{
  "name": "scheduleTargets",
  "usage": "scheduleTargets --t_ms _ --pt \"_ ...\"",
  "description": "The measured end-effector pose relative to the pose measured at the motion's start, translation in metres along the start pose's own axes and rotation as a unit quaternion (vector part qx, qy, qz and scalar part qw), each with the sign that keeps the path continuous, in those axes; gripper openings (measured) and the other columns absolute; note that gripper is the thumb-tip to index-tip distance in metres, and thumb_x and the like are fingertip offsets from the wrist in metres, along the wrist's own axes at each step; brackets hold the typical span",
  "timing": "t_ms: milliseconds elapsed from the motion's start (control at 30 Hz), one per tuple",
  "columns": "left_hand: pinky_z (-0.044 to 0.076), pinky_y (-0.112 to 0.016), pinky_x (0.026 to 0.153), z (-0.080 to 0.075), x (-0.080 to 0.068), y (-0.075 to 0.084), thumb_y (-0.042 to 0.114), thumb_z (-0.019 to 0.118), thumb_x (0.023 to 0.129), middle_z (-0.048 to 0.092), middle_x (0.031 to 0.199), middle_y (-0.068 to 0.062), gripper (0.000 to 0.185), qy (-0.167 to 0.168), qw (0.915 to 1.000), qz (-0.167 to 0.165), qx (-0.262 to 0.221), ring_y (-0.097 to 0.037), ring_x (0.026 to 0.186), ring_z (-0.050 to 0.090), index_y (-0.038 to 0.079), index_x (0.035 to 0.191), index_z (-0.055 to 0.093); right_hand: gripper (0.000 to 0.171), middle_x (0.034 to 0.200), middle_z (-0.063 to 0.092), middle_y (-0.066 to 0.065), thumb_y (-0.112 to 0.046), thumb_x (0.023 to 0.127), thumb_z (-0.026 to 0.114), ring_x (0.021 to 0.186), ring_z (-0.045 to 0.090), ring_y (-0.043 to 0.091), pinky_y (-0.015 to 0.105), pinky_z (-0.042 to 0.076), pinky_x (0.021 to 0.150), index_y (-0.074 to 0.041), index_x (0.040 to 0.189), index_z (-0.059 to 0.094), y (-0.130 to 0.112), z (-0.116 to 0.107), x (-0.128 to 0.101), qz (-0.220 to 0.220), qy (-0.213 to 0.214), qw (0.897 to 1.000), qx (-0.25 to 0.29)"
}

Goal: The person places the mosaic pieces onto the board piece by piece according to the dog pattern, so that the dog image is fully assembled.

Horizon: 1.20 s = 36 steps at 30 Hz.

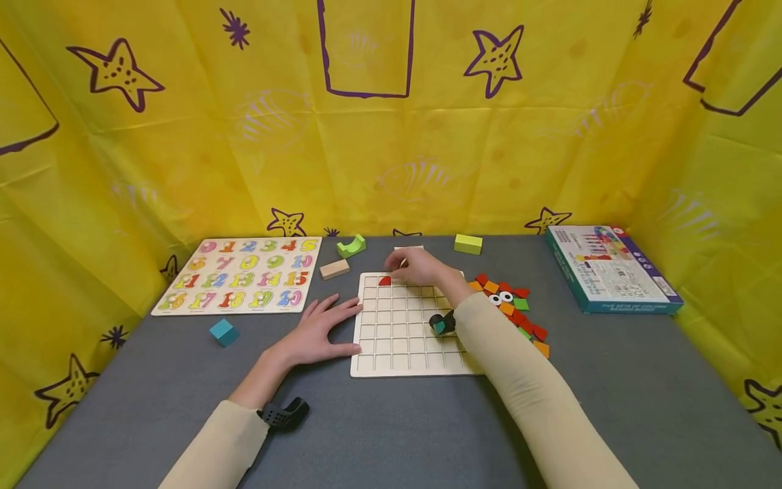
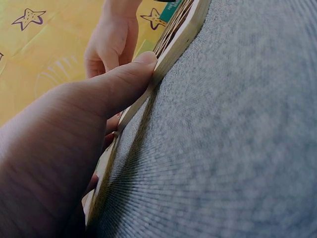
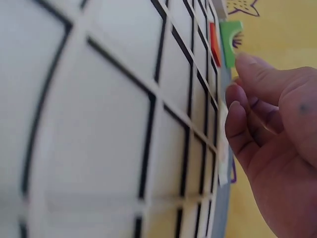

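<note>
From up here I see my left hand (image 1: 318, 333) lying flat on the grey counter (image 1: 391, 421), fingers straight, its thumb and fingertips pressed against the left edge of the wooden grid board (image 1: 403, 343); the left wrist view confirms the thumb touching that edge. My right hand (image 1: 418, 266) reaches over the board's far edge, fingers curled down, just beside the red piece (image 1: 384, 280) that sits in a cell of the far row, second from the left. Whether those fingers pinch anything I cannot tell; the right wrist view shows them bent near the rim with nothing clearly between them. The red piece lies just left of the right hand and well beyond the left one, so the right is nearer. It looks triangular, its long edge slanting across the cell. The pile of loose coloured pieces (image 1: 516, 309) lies right of the board, beside my right forearm.
</note>
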State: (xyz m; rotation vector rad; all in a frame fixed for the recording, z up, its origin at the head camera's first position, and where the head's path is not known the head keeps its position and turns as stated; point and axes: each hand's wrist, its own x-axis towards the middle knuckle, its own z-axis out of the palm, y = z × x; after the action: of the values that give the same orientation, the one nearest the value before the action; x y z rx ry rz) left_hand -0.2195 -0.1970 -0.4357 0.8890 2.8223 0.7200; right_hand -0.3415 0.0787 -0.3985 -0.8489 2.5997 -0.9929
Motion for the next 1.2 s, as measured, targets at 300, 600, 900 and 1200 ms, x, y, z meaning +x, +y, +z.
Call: scheduleTargets --t_ms 300,600,900,1200 --pt "0.002 -0.064 0.115 -0.003 0.003 -0.002 0.061 0.072 0.085 0.034 0.162 0.002 0.084 0.007 0.9999 0.011 0.001 -0.039 0.151 0.015 0.019 0.154 0.047 0.027 0.109 0.064 0.008 -0.014 0.101 0.065 0.098 0.06 0.025 0.037 0.051 0.084 -0.003 0.125 0.065 0.01 -0.026 -0.02 0.003 0.016 1.0 0.003" --pt "0.003 -0.067 0.114 -0.002 -0.001 -0.004 0.059 0.072 0.086 0.036 0.161 0.0 0.082 0.012 0.9999 0.01 0.003 -0.042 0.15 0.016 0.018 0.153 0.048 0.034 0.11 0.063 0.009 -0.015 0.101 0.065 0.1 0.059 0.026 0.041 0.05 0.087 0.0 0.132 0.06 0.022 -0.049 -0.05 0.026 0.014 1.0 -0.001" --pt "0.003 -0.068 0.113 -0.003 0.001 -0.003 0.058 0.071 0.088 0.035 0.161 -0.001 0.081 0.005 0.9999 0.013 0.0 -0.043 0.15 0.015 0.018 0.154 0.047 0.034 0.115 0.063 0.012 -0.012 0.099 0.067 0.105 0.061 0.03 0.045 0.052 0.089 0.001 0.13 0.062 0.046 -0.065 -0.081 0.047 0.028 0.998 -0.035" --pt "0.002 -0.068 0.113 -0.001 0.001 -0.002 0.058 0.07 0.089 0.035 0.161 -0.002 0.082 -0.003 0.9998 0.019 -0.001 -0.043 0.15 0.015 0.017 0.154 0.045 0.028 0.11 0.067 0.01 -0.014 0.097 0.07 0.099 0.062 0.028 0.044 0.053 0.087 -0.001 0.122 0.066 0.067 -0.067 -0.104 0.086 0.015 0.995 -0.047"
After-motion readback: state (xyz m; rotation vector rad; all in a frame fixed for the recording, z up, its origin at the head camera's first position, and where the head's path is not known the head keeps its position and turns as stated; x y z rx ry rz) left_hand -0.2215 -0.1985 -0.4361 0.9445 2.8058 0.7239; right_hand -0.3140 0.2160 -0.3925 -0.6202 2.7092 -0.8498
